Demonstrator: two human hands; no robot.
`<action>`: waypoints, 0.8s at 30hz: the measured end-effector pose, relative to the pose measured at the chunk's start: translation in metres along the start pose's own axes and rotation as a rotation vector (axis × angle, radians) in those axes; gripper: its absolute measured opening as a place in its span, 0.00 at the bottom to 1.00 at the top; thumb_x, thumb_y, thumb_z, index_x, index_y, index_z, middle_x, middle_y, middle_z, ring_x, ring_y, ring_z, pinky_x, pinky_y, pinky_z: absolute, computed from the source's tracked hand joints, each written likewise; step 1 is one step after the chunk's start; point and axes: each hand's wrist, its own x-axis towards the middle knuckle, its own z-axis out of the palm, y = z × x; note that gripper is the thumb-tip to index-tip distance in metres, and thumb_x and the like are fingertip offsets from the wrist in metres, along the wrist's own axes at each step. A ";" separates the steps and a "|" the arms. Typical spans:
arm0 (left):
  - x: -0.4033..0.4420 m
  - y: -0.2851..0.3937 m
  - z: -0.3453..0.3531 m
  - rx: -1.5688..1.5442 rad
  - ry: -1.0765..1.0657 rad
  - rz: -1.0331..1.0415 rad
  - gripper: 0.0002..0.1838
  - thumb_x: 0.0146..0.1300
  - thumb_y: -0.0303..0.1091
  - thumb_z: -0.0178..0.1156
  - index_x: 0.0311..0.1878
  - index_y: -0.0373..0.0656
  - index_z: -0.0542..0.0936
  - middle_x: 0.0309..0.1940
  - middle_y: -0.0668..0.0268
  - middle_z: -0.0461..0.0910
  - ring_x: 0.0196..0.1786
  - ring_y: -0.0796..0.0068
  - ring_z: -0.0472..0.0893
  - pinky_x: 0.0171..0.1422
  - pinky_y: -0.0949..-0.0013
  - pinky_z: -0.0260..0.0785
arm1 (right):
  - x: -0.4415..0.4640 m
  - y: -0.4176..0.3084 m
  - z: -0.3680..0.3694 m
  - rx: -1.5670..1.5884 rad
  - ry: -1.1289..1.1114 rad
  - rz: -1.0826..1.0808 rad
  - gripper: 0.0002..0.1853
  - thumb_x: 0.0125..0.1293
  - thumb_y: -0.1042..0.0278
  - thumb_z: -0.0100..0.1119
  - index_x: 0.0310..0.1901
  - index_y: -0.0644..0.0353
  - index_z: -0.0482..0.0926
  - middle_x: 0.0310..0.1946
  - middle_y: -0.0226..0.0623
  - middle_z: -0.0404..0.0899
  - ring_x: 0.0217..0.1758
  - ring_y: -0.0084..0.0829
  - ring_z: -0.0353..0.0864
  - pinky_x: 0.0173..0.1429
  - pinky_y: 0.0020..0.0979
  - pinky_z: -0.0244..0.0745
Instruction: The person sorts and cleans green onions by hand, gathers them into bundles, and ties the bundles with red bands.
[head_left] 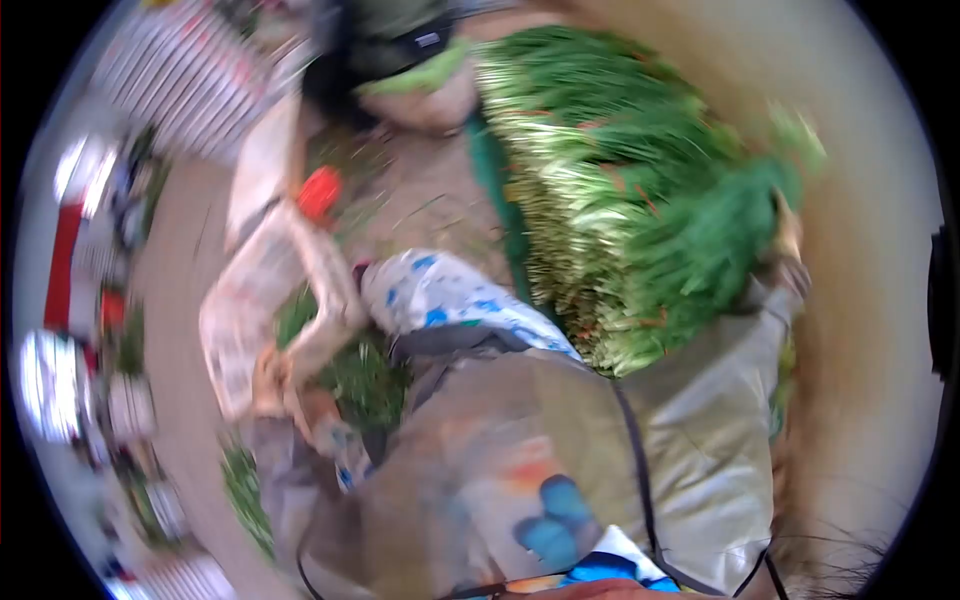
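On the left, my left hand [270, 382] is closed on the edge of a pale, whitish plastic bag [235, 315], whose mouth gapes with dark green leaves [365, 385] showing in and beside it. Far to the right, my right hand [788, 228] grips a bunch of long green stalks [715, 215], blurred by motion, at the far edge of a big pile. That pile of greens [600, 130] is stacked in bundles with orange-red ties, pale stem ends facing me. My right fingers are partly hidden by leaves.
A person in dark clothing [400, 35] is at the top, by a pale sack with a green edge [425, 95]. A red object [320, 193] lies near the bag. Loose leaves litter the floor [430, 180]. A tan wall [850, 250] stands right of the pile.
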 end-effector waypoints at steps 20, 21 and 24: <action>-0.031 -0.113 0.067 0.225 -0.086 -0.141 0.30 0.57 0.36 0.63 0.61 0.40 0.65 0.42 0.61 0.77 0.47 0.70 0.75 0.53 0.67 0.66 | 0.039 -0.015 0.348 -0.915 -0.678 -0.937 0.16 0.65 0.57 0.49 0.48 0.56 0.77 0.32 0.25 0.81 0.35 0.27 0.78 0.37 0.28 0.71; -0.031 -0.108 0.059 0.259 -0.109 -0.142 0.30 0.57 0.36 0.63 0.61 0.40 0.65 0.42 0.61 0.77 0.46 0.71 0.75 0.52 0.67 0.67 | -0.076 -0.085 0.376 -0.298 -1.093 -0.278 0.15 0.64 0.61 0.52 0.48 0.59 0.77 0.23 0.25 0.75 0.23 0.20 0.72 0.26 0.21 0.65; -0.019 -0.131 0.023 0.320 -0.089 -0.047 0.30 0.55 0.42 0.62 0.59 0.39 0.68 0.57 0.55 0.70 0.55 0.64 0.74 0.58 0.66 0.64 | -0.244 -0.129 0.524 -0.186 -1.542 -0.503 0.14 0.63 0.65 0.54 0.48 0.61 0.77 0.23 0.25 0.72 0.23 0.16 0.68 0.26 0.18 0.63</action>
